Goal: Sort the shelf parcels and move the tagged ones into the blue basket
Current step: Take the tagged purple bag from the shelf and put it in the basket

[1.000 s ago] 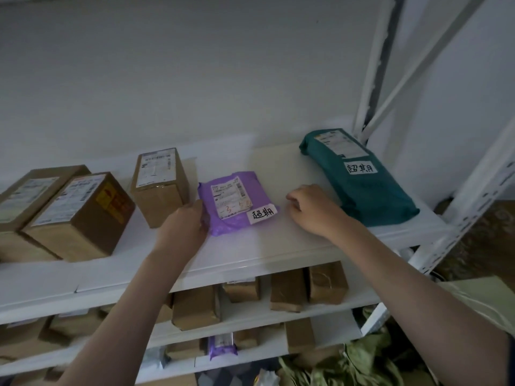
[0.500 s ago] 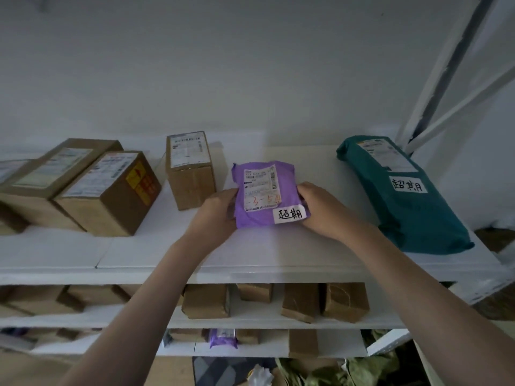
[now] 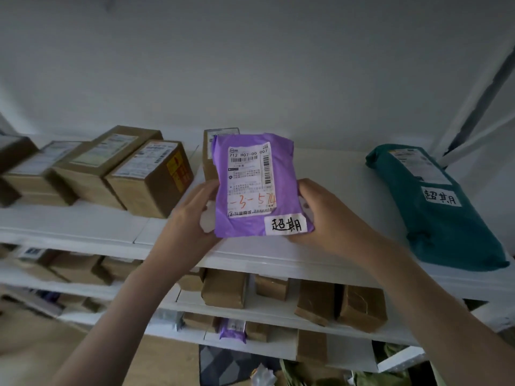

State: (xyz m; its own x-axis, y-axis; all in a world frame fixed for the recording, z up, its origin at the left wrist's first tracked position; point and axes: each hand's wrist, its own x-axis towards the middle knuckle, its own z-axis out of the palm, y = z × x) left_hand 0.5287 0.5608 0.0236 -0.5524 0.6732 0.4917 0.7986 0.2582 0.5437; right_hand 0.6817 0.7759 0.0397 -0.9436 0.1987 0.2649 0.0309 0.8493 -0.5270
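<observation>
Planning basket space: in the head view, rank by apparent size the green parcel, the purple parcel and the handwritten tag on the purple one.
1. green parcel
2. purple parcel, held nearer the camera, so its real size may be smaller than it looks
3. handwritten tag

A purple parcel is being held upright above the top shelf, gripped at its left edge by the left hand and at its right edge by the right hand. Its shipping label and a white handwritten tag are being turned toward the camera. A brown box is being partly hidden just behind the purple parcel. A row of cardboard boxes is being kept to the left of the purple parcel, and a green tagged parcel is lying well to its right. More boxes are being stored on lower shelves beneath the purple parcel.
</observation>
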